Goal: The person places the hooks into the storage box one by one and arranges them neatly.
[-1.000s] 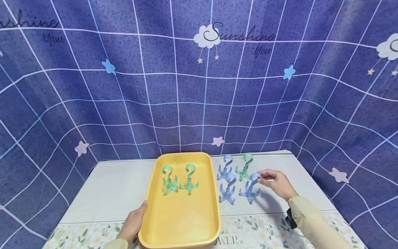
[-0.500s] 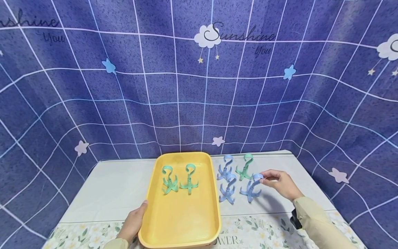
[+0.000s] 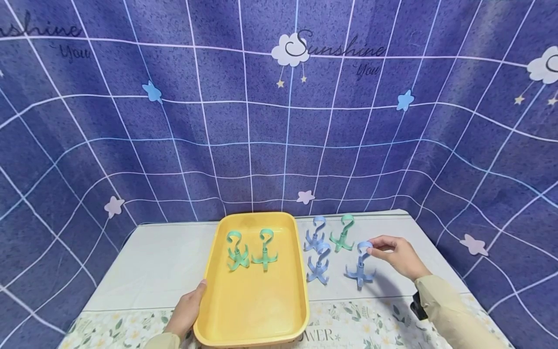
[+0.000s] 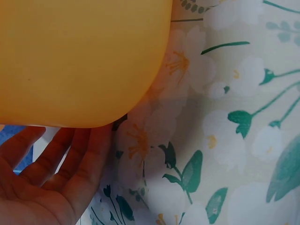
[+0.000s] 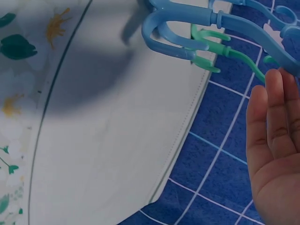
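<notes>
My right hand (image 3: 398, 254) pinches the curved top of a blue rotating multi-prong hook (image 3: 361, 271), its prongs spread downward. In the right wrist view this blue hook (image 5: 187, 14) hangs over the white cloth beside my fingers (image 5: 281, 112). My left hand (image 3: 187, 308) grips the left side of a yellow tray (image 3: 253, 315), thumb at the rim; the left wrist view has the fingers (image 4: 70, 159) against the tray's outside. Two green hooks (image 3: 238, 258) lie at the tray's far end. Right of the tray lie two more blue hooks (image 3: 318, 271) and a green hook (image 3: 343, 240).
A white cloth (image 3: 161, 266) with a floral front band (image 3: 117, 329) covers the table. Behind and at both sides hangs a blue grid-patterned curtain (image 3: 226, 121). White cloth lies left of the tray and around the right-hand hooks.
My right hand has moved slightly right with the blue hook, which has swung more upright and away from the other blue hooks. The left hand and tray have stayed put.
</notes>
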Available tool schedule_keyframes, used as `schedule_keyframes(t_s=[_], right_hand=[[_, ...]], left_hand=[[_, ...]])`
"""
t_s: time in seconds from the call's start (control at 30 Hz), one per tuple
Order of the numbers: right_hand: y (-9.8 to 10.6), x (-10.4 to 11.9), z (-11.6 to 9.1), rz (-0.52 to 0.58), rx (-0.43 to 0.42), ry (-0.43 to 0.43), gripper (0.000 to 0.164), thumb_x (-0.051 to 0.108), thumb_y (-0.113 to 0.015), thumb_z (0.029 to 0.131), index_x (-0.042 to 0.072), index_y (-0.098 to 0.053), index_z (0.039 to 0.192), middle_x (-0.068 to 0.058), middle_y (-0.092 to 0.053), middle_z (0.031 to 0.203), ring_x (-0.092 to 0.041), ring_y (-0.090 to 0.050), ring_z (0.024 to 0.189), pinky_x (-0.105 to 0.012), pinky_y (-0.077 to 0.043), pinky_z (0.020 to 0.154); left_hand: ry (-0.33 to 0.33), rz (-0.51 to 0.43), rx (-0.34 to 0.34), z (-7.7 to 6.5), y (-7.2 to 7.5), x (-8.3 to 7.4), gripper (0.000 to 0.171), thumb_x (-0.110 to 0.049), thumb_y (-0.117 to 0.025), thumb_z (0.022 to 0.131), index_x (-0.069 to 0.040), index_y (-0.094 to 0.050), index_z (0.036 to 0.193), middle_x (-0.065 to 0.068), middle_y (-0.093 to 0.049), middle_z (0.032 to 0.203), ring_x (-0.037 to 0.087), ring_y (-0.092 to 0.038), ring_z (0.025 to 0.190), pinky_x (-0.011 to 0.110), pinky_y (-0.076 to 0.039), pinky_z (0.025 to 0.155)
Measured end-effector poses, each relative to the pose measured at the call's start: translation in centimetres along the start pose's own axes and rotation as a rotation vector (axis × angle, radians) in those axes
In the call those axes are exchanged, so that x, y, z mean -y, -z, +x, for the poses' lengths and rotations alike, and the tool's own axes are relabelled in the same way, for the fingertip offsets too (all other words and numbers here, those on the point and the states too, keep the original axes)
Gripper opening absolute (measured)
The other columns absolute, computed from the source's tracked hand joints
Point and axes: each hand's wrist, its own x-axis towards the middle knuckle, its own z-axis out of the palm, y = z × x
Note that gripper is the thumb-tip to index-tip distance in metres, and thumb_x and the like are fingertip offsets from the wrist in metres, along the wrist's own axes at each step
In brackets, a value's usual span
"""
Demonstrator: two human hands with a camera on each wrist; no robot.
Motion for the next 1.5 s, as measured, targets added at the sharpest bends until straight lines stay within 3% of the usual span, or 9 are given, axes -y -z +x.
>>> schedule_keyframes(t_s=[0.43, 0.7, 0.93, 1.2, 1.5], right_hand=[[1.8, 2.7, 0.4, 0.037, -0.051, 0.082, 0.022, 0.012, -0.078, 0.092, -0.001, -0.075, 0.110, -0.010, -0.076, 0.100, -0.004, -0.068, 0.083, -0.021, -0.055, 0.074], [2.1, 4.7, 1.0, 0.019, -0.062, 0.112, 0.022, 0.018, -0.078, 0.094, 0.004, -0.076, 0.111, -0.006, -0.076, 0.102, -0.005, -0.068, 0.087, -0.022, -0.056, 0.075], [2.3, 6.7, 1.7, 0.021, -0.085, 0.177, 0.020, 0.015, -0.076, 0.095, 0.002, -0.076, 0.111, -0.009, -0.076, 0.101, -0.006, -0.069, 0.086, -0.022, -0.058, 0.075], [2.8, 10.0, 2.0, 0.008, -0.034, 0.172, 0.023, 0.021, -0.076, 0.095, 0.008, -0.075, 0.114, -0.005, -0.076, 0.104, -0.011, -0.070, 0.088, -0.024, -0.058, 0.076], [2.4, 12.6, 2.5, 0.024, 0.005, 0.230, 0.017, 0.019, -0.076, 0.095, 0.009, -0.076, 0.108, 0.000, -0.075, 0.095, -0.011, -0.069, 0.088, -0.025, -0.059, 0.078]], left_hand=[[-0.012, 0.018, 0.006, -0.1, 0.1, 0.0, 0.089, -0.064, -0.020, 0.106, 0.013, -0.050, 0.137, 0.007, -0.072, 0.089, 0.017, -0.069, 0.075, 0.039, -0.061, 0.074], [-0.006, 0.024, 0.009, -0.2, 0.2, 0.0, 0.091, -0.067, -0.019, 0.105, 0.013, -0.050, 0.138, 0.011, -0.072, 0.094, 0.019, -0.070, 0.079, 0.041, -0.060, 0.079], [-0.007, 0.027, 0.003, -0.2, 0.2, -0.1, 0.090, -0.066, -0.020, 0.105, 0.013, -0.051, 0.136, 0.011, -0.072, 0.092, 0.018, -0.069, 0.077, 0.041, -0.060, 0.078], [-0.005, 0.046, -0.011, -0.2, 0.1, -0.1, 0.096, -0.070, -0.020, 0.103, 0.015, -0.049, 0.137, 0.015, -0.072, 0.096, 0.020, -0.070, 0.079, 0.042, -0.060, 0.080], [0.003, 0.025, -0.006, -0.2, 0.1, -0.3, 0.091, -0.066, -0.022, 0.105, 0.015, -0.050, 0.137, 0.013, -0.072, 0.093, 0.018, -0.069, 0.076, 0.041, -0.060, 0.077]])
